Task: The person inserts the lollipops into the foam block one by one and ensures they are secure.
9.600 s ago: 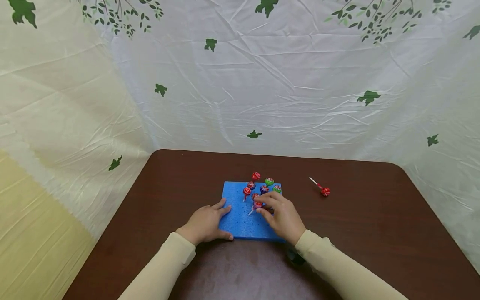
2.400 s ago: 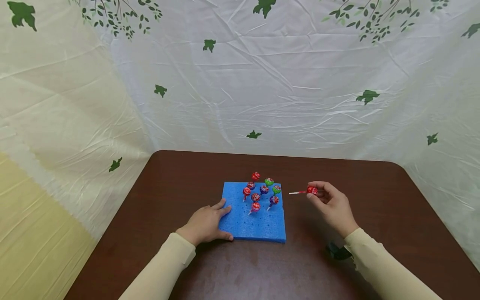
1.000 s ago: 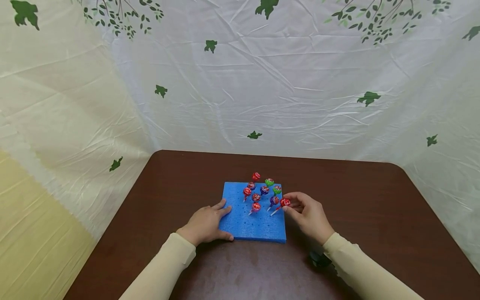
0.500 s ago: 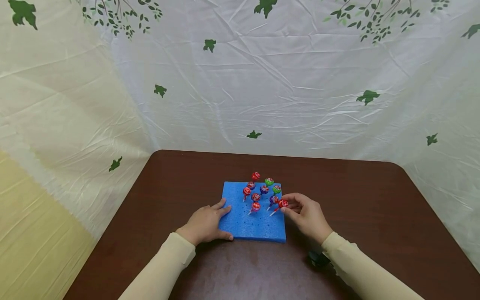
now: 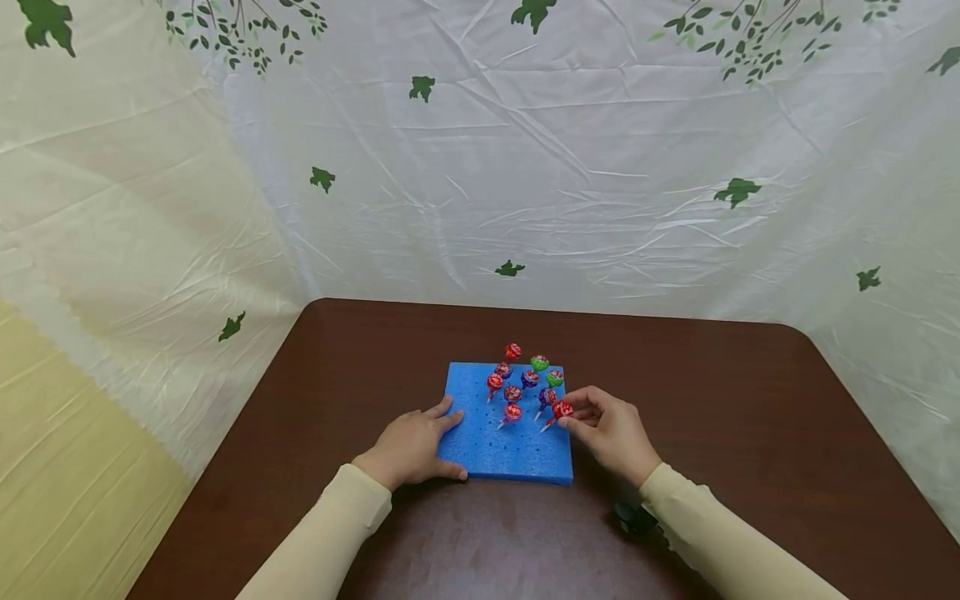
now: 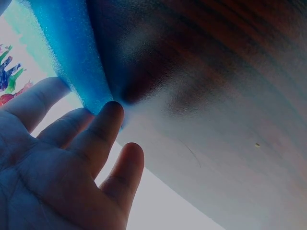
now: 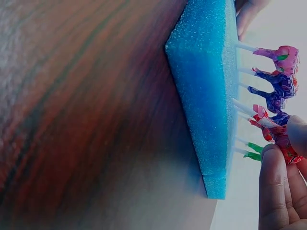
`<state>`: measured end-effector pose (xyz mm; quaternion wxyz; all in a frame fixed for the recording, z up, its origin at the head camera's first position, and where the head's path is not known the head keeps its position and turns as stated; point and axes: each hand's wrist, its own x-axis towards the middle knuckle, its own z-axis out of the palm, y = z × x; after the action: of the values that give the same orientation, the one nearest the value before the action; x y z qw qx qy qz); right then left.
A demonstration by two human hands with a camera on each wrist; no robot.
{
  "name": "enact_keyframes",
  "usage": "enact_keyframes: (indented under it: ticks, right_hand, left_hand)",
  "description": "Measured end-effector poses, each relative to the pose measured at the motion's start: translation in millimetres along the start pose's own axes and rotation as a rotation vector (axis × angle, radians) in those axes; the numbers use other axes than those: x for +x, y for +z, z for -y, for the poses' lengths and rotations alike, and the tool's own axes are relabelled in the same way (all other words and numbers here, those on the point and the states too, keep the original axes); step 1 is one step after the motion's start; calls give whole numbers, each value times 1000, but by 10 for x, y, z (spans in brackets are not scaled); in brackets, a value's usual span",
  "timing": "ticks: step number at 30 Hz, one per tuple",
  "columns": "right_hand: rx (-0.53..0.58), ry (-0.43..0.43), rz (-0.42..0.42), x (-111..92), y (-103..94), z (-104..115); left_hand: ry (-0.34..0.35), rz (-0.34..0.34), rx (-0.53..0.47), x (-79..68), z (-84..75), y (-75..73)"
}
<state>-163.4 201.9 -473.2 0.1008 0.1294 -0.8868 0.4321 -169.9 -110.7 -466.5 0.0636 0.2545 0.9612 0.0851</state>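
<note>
A blue foam block (image 5: pixel 517 460) lies on the table, with several wrapped lollipops standing in it on white sticks. My left hand (image 5: pixel 411 446) rests against its left side, fingers spread and fairly straight; the left wrist view shows fingertips touching the foam edge. Between thumb and fingers, my right hand (image 5: pixel 611 432) pinches a red lollipop (image 5: pixel 562 409) by its wrapped head, near the block's right edge. Its stick tilts and meets the foam's top; how deep it sits cannot be told. A purple-blue lollipop (image 5: pixel 547 397) and a green lollipop (image 5: pixel 554 378) stand close by.
Further red lollipops, such as a red lollipop (image 5: pixel 513 351) at the back, stand over the block's far half. Small holes dot its near half. The brown table (image 5: pixel 720 400) stretches around it, and a leaf-printed white cloth (image 5: pixel 570 167) hangs behind.
The red lollipop that lay on the table at right was picked up by my right hand and brought left to the block. Lately its head has shifted slightly left. My left hand stays put.
</note>
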Motion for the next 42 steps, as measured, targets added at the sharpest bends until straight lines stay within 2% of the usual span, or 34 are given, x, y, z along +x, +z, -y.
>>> enact_keyframes:
  ticks: [25,42]
  right_hand:
    - [-13,-23,4,-74,-22,-50]
    - [20,-8,72,-115,-121,-42]
  left_hand:
    - [-18,-4,1,-87,-134,23]
    - [-28,-4,1,-165,-225,11]
